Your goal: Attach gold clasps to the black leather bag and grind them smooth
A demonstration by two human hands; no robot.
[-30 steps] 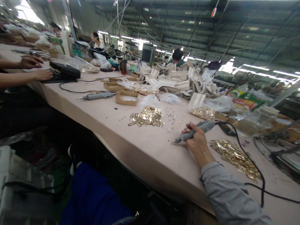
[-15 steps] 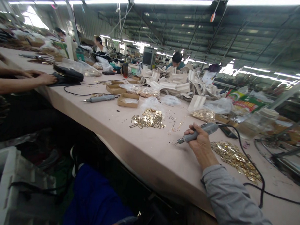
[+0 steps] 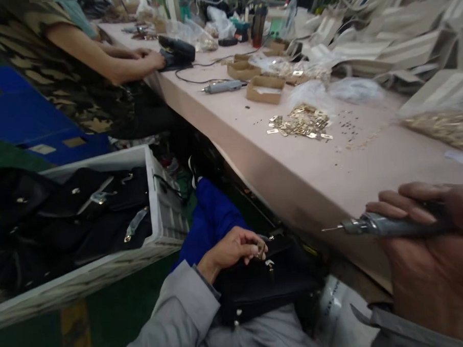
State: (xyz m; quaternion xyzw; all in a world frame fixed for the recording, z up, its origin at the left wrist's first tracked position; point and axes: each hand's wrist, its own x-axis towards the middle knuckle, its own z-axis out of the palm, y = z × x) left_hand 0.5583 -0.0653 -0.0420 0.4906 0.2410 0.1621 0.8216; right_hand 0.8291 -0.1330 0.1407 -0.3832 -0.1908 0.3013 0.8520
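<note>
My right hand (image 3: 429, 236) is wrapped around a grey electric screwdriver (image 3: 387, 224), its thin bit pointing left beside the table edge. Low in the middle, my left hand (image 3: 235, 250) pinches a small gold metal fitting (image 3: 261, 250) between thumb and fingers. Under it a black bag (image 3: 267, 287) lies across my lap, with small shiny metal parts on it. A pile of gold metal plates (image 3: 302, 123) lies on the pink-covered table (image 3: 277, 164), with tiny dark screws (image 3: 348, 127) scattered to its right.
At left stands a white crate (image 3: 156, 197) full of black bags (image 3: 79, 195). On the table are a second electric screwdriver (image 3: 223, 86), a cardboard tray (image 3: 265, 92) and pale strap-like pieces (image 3: 402, 38). A co-worker's arms (image 3: 115, 63) reach over a black item (image 3: 177, 52).
My view has swung down and left, bringing the crate and the lap bag into sight. My right hand with the screwdriver has come back from the tabletop towards its edge.
</note>
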